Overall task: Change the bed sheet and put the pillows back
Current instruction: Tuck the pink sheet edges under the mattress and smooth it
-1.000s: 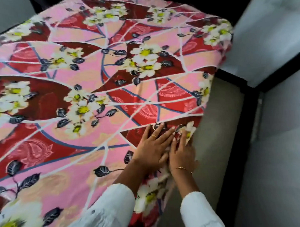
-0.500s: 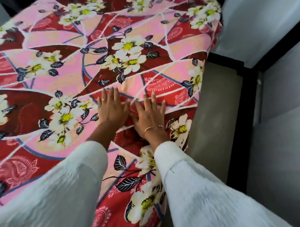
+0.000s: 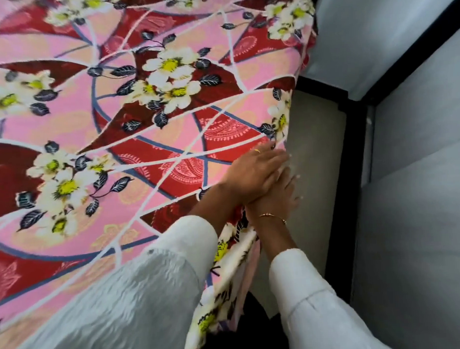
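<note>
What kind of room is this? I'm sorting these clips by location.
Most likely a bedroom. A floral bed sheet covers a wide mattress, the left hand and right hand work at its edge, and grey walls close in beside a narrow strip of floor.

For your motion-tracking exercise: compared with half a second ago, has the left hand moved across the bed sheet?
Yes. The left hand has slid rightward over the bed sheet, from beside the white flower cluster to the bed's right edge, overlapping the right hand.
</note>
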